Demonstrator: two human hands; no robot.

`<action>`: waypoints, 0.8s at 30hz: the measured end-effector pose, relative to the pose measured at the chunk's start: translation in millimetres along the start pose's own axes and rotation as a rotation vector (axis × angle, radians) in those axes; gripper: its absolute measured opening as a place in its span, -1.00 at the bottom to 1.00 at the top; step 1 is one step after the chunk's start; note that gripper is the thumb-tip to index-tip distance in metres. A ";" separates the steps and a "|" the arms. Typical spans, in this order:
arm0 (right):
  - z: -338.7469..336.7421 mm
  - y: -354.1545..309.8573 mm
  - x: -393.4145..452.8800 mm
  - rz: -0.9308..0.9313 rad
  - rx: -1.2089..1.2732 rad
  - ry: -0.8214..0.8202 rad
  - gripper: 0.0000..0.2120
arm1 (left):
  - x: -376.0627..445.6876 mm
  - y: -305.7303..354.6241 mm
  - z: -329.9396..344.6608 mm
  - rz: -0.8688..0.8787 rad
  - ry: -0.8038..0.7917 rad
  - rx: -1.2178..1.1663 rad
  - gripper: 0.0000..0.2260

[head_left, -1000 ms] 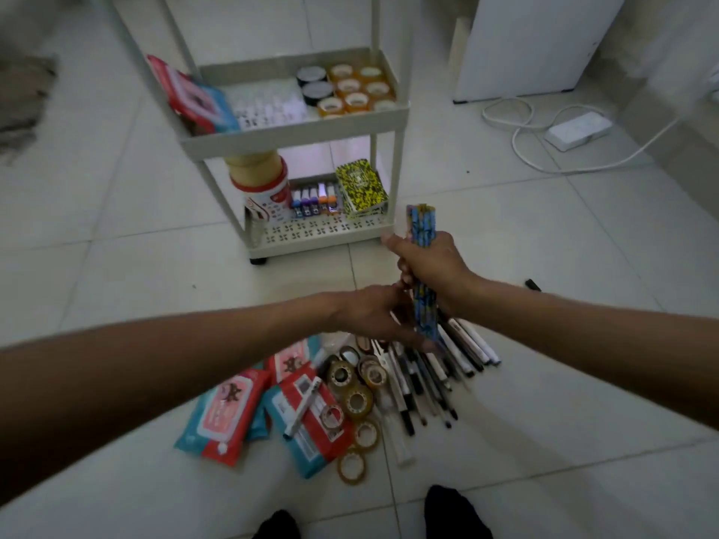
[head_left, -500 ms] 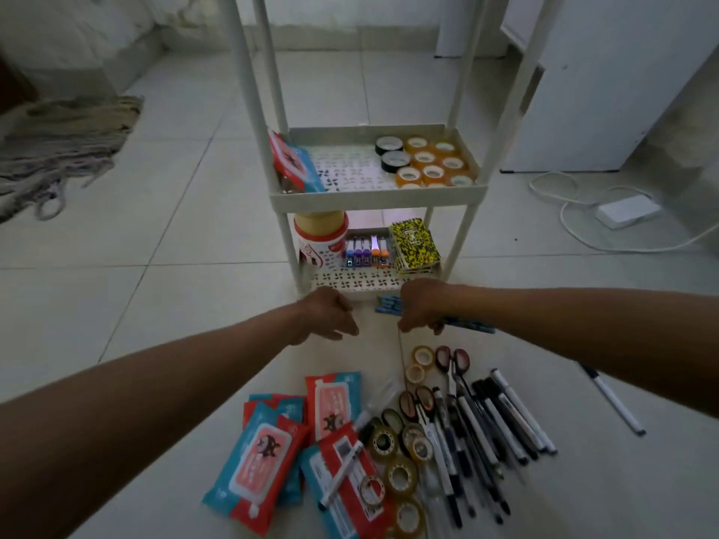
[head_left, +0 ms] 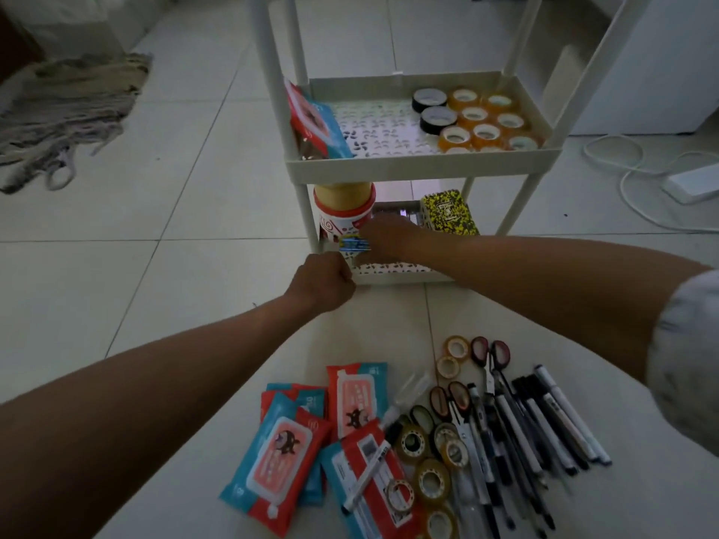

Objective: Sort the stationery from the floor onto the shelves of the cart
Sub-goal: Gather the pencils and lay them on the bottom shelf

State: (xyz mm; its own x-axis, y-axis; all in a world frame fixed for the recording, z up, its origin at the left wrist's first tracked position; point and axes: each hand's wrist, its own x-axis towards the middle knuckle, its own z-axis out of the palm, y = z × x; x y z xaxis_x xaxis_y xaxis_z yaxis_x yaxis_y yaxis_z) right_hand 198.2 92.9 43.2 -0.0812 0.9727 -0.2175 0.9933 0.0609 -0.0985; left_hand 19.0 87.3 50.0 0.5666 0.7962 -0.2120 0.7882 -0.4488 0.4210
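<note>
My right hand reaches into the bottom shelf of the white cart and grips a bundle of blue patterned pencils, whose ends poke out to the left, beside a red-and-white jar. My left hand is a closed fist just in front of the shelf's front edge, holding nothing that I can see. The middle shelf holds a wipes pack and tape rolls. On the floor lie wipes packs, tape rolls, scissors and several pens.
A yellow-and-black notebook stands at the right of the bottom shelf. A mop head lies on the tiles at far left. A white cable and power strip lie on the floor right of the cart. White cabinet behind.
My right hand has carried the pencil bundle from above the floor pile into the cart's bottom shelf. My left hand has let go of the bundle and followed forward. The view has moved closer.
</note>
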 end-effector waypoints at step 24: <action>21.5 79.8 -20.0 0.069 0.341 -0.158 -0.77 | 57.0 -1.5 43.8 0.253 -0.069 0.144 -0.66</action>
State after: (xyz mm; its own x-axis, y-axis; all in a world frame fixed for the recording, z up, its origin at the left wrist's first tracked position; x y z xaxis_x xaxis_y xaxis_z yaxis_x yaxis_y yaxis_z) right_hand 277.3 73.6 18.8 -0.0529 0.9236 -0.3797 0.9144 -0.1079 -0.3901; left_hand 60.6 115.5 -1.3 0.7603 0.6248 -0.1777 0.6433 -0.6862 0.3395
